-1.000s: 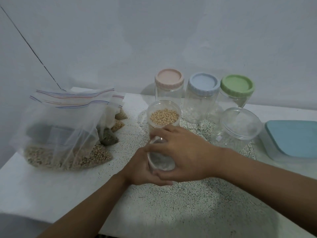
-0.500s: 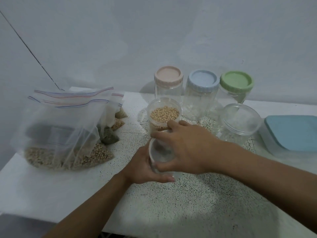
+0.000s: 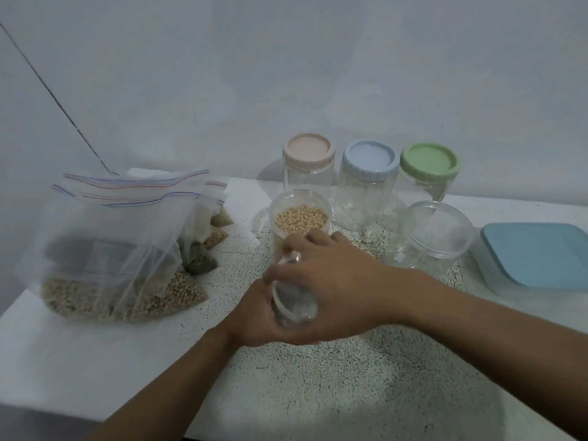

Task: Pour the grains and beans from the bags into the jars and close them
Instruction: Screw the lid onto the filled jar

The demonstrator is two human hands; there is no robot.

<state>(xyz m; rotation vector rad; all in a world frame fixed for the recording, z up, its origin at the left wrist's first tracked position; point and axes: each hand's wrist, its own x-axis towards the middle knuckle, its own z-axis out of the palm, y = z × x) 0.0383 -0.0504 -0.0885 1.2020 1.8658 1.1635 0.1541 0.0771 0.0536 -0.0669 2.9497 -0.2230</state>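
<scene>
Jar [image 3: 294, 300], clear and empty, now tilts between both hands: left hand [image 3: 254, 316] cups it, right hand [image 3: 343, 281] wraps over its top. Its lid seems to be coming off, ready for filling.

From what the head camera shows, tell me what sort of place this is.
Probably a home kitchen counter: a white speckled countertop against a plain wall, clear plastic jars with pastel screw lids, and clear zip bags of beans.
</scene>
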